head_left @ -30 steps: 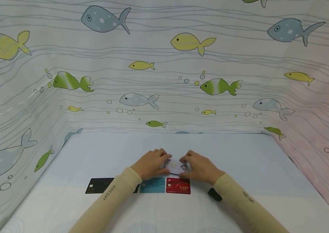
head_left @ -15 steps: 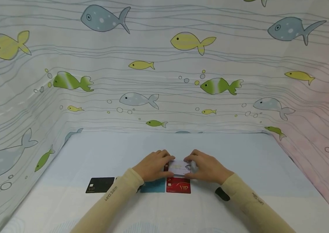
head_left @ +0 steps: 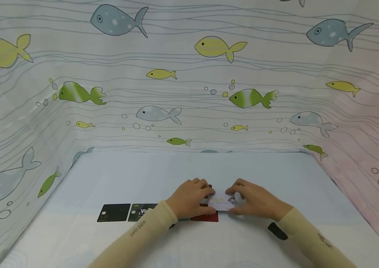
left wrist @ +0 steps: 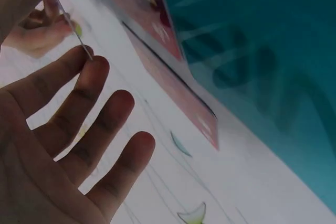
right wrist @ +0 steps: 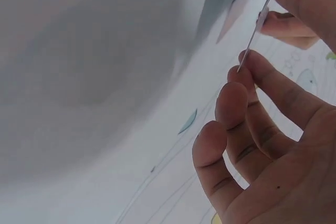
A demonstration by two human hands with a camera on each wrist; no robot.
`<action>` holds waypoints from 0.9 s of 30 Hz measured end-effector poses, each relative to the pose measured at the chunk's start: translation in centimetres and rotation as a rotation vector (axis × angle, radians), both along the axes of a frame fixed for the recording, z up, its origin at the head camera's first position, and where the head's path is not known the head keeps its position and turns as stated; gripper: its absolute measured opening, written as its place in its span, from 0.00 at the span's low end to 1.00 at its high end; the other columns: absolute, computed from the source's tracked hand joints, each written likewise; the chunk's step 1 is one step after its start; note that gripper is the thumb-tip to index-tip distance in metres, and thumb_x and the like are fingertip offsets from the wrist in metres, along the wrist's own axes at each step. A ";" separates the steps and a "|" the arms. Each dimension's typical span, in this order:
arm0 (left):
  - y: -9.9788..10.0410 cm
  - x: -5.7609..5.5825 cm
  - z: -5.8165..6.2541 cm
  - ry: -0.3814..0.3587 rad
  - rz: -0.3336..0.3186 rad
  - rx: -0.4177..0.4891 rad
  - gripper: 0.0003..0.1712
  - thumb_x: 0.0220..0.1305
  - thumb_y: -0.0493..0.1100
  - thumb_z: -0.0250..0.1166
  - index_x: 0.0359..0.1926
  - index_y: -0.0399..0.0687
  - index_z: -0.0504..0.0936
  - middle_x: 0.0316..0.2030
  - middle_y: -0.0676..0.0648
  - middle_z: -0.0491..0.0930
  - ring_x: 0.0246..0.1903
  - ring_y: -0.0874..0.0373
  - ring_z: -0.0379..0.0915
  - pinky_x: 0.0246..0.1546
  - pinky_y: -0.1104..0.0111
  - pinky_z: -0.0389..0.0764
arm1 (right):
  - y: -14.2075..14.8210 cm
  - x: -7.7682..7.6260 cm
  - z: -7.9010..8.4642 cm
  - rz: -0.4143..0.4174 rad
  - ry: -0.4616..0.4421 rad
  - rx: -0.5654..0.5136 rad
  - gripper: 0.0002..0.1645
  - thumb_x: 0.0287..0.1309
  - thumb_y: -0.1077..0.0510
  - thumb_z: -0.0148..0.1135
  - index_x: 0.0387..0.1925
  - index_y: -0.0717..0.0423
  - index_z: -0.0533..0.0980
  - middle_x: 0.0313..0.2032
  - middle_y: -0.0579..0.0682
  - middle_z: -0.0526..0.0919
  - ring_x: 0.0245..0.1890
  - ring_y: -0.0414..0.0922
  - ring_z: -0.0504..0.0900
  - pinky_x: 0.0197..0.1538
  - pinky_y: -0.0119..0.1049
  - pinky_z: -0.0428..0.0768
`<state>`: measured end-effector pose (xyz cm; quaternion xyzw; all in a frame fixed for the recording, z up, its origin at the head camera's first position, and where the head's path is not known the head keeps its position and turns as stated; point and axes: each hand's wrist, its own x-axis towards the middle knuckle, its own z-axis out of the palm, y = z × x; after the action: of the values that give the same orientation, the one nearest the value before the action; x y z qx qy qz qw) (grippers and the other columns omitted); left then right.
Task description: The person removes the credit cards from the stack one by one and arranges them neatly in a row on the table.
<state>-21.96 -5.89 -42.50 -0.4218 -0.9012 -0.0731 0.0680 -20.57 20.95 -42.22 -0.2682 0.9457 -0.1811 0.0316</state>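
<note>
Both hands hold one white card [head_left: 222, 201] by its opposite ends, a little above the table. My left hand [head_left: 190, 199] pinches the left end between thumb and fingertips. At the right end, my right hand [head_left: 258, 199] does likewise. Seen edge-on, the card [left wrist: 71, 24] is a thin line between thumb and fingers in the left wrist view; the right wrist view likewise shows the thin card [right wrist: 254, 38]. Another red card [head_left: 210, 186] lies partly hidden behind the left fingertips. Under the left hand, the red VIP card [head_left: 204, 218] is partly covered.
A black VIP card [head_left: 113, 213] and a dark Visa-style card [head_left: 142, 211] lie in a row to the left. The teal card [head_left: 184, 219] is mostly hidden by the left sleeve. Fish-patterned cloth [head_left: 202, 123] walls the white table [head_left: 256, 245] at back and sides.
Both hands have shifted right and slightly nearer with the white card. The left arm now covers more of the teal and red cards, and uncovers the dark Visa-style card.
</note>
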 end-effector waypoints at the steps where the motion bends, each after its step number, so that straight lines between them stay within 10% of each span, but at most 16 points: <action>1: 0.3 0.2 -0.1 0.003 -0.006 -0.001 0.31 0.63 0.69 0.65 0.57 0.56 0.84 0.49 0.53 0.79 0.46 0.58 0.74 0.45 0.67 0.77 | 0.4 0.3 0.0 -0.003 -0.007 0.004 0.31 0.48 0.36 0.78 0.53 0.40 0.82 0.46 0.35 0.74 0.37 0.38 0.75 0.39 0.33 0.77; 11: 3.5 1.0 -1.0 -0.008 -0.027 -0.066 0.31 0.62 0.71 0.64 0.57 0.58 0.84 0.47 0.57 0.78 0.49 0.60 0.73 0.59 0.63 0.74 | 3.2 2.0 -0.3 0.006 -0.031 0.036 0.32 0.49 0.33 0.75 0.54 0.39 0.81 0.44 0.34 0.73 0.37 0.35 0.73 0.38 0.32 0.76; 27: 4.6 1.7 -0.9 0.023 -0.020 -0.131 0.30 0.61 0.70 0.66 0.56 0.58 0.85 0.45 0.56 0.79 0.44 0.61 0.72 0.47 0.69 0.75 | 3.9 1.7 -0.9 0.055 -0.087 -0.020 0.33 0.50 0.33 0.75 0.54 0.43 0.82 0.46 0.36 0.76 0.39 0.37 0.74 0.41 0.33 0.76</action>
<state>-20.26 -1.31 -43.38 -0.4350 -0.8990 -0.0095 0.0499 -18.86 24.83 -43.09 -0.2865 0.9338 -0.2009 0.0749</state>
